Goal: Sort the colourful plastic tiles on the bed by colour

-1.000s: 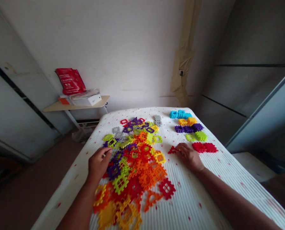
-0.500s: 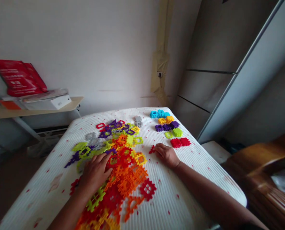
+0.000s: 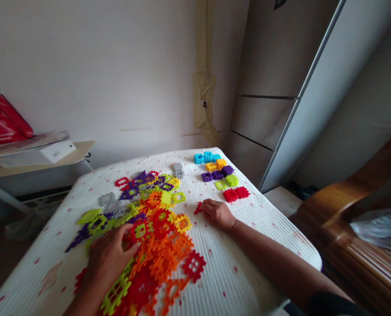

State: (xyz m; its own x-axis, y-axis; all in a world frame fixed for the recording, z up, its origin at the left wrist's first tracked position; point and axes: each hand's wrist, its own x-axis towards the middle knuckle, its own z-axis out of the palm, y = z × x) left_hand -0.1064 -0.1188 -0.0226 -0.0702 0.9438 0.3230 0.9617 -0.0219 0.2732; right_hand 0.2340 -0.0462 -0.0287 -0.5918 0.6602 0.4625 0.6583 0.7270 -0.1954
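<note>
Over the left side of a heap of plastic interlocking tiles (image 3: pixel 164 259), my left hand (image 3: pixel 108 250) has thumb and fingers apart. Its fingertips are beside a red tile (image 3: pixel 134 232) with a green one near it; whether they touch cannot be made out. My right hand (image 3: pixel 218 214) rests on the cloth to the right of the heap. Its curled fingers are on a small red tile (image 3: pixel 198 208), partly hidden by them. Beyond this hand lie stacked red tiles (image 3: pixel 236 193), then green tiles (image 3: pixel 231 180), purple tiles (image 3: pixel 217 174), yellow tiles (image 3: pixel 216 165) and blue tiles (image 3: pixel 207 157).
A grey stack (image 3: pixel 177 170) stands behind the heap on the white spotted tablecloth (image 3: pixel 248 263). To the left, a side table (image 3: pixel 80 151) carries a box and a red bag (image 3: pixel 5 118). A grey cabinet (image 3: pixel 264 79) and a brown wooden piece of furniture (image 3: pixel 350 215) stand right.
The view has turned right, so everything sits further left. My left hand has drawn back slightly, its thumb and fingers still apart. The right hand stays at the small red tile.
</note>
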